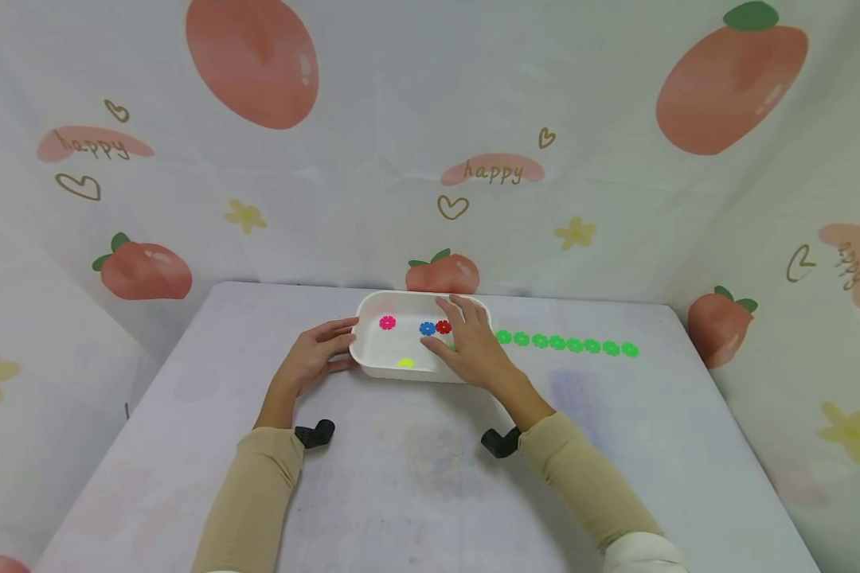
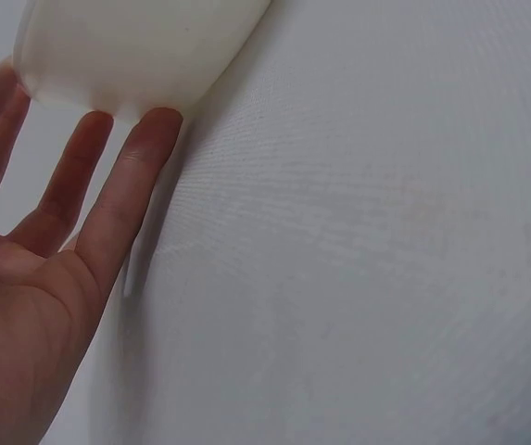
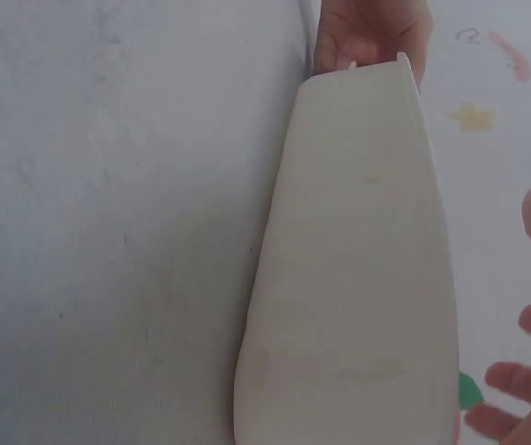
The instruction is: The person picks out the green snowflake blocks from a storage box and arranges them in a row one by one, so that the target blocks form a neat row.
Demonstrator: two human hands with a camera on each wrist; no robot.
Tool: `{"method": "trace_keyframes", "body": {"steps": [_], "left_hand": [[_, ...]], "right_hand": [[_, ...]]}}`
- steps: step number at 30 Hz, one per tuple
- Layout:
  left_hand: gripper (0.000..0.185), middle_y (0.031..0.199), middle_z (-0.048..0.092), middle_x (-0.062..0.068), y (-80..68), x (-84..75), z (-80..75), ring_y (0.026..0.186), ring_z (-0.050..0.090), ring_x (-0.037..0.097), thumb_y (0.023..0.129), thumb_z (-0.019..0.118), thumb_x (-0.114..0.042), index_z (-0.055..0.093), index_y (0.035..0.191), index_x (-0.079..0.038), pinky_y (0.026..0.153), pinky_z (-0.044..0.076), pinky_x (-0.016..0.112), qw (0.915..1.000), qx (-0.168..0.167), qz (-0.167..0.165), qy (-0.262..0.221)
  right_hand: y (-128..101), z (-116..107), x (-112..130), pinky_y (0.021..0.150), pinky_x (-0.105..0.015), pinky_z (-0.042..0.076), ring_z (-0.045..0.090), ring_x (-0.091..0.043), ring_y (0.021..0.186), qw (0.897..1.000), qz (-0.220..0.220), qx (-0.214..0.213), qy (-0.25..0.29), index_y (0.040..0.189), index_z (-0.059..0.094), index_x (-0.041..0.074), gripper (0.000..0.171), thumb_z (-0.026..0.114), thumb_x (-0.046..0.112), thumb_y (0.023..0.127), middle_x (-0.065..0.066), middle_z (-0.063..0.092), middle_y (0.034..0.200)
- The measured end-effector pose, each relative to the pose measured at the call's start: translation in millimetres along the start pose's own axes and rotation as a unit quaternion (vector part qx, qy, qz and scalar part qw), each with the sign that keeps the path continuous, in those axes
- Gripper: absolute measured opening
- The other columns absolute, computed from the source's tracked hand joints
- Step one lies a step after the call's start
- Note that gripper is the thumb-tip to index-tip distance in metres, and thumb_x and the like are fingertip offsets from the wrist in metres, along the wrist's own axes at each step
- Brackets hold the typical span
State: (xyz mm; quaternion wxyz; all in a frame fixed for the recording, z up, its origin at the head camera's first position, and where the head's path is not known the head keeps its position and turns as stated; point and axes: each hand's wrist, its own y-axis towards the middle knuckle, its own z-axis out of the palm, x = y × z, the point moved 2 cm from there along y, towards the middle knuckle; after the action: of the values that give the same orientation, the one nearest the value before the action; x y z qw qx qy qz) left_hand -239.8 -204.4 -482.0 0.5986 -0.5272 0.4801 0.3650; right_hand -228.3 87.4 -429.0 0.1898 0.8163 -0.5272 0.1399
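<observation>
A white plastic tray (image 1: 401,372) with rounded corners stands near the back of the table. Against its left end rest the extended fingers of my left hand (image 1: 311,354); the left wrist view shows those fingertips touching the tray's outer wall (image 2: 117,56). My right hand (image 1: 478,350) reaches over the tray's right part, fingers spread, thumb pointing left, with nothing visible in its grasp. Inside lie flower-shaped discs: a pink one (image 1: 388,322), a blue one (image 1: 428,329), a red one (image 1: 443,327) and a partly hidden yellow one (image 1: 405,363). A bit of green shows beside the right thumb.
Several green flower-shaped discs (image 1: 576,345) form a row on the table (image 1: 416,493), stretching right from the tray. A patterned cloth (image 1: 373,199) hangs behind the table's back edge. Black curved pieces (image 1: 315,434) show at both wrists.
</observation>
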Motion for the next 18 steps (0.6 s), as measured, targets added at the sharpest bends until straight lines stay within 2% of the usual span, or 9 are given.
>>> {"method": "trace_keyframes", "body": {"steps": [5,12,18], "left_hand": [[0.051,0.146,0.046,0.008,-2.2,-4.0,0.7,0.118,0.058,0.023,0.091,0.066,-0.026,0.050,0.139,-0.020,0.095,0.054,0.043,1.0000,0.002,-0.007,0.002],[0.054,0.143,0.049,0.007,0.0,-0.4,0.1,0.118,0.058,0.023,0.087,0.070,-0.033,0.052,0.137,-0.021,0.091,0.056,0.040,1.0000,-0.002,0.005,0.005],[0.051,0.143,0.049,0.007,-0.1,-0.3,-0.1,0.119,0.058,0.023,0.089,0.068,-0.029,0.052,0.137,-0.021,0.091,0.057,0.040,1.0000,-0.001,0.006,0.006]], "right_hand": [[5.7,4.7,7.6,0.099,-0.048,0.051,0.028,-0.027,0.138,0.998,0.007,0.030,0.057,0.150,0.025,0.027,0.075,0.059,0.054,0.088,-0.004,0.029,0.152],[14.9,11.9,5.3,0.113,-0.050,0.037,0.031,-0.024,0.139,0.986,0.037,0.101,0.127,0.152,0.019,0.027,0.076,0.048,0.063,0.090,-0.003,0.028,0.151],[18.8,17.4,2.2,0.118,-0.046,0.030,0.028,-0.019,0.142,0.979,0.040,0.135,0.145,0.153,0.018,0.023,0.077,0.042,0.064,0.092,-0.002,0.026,0.155]]}}
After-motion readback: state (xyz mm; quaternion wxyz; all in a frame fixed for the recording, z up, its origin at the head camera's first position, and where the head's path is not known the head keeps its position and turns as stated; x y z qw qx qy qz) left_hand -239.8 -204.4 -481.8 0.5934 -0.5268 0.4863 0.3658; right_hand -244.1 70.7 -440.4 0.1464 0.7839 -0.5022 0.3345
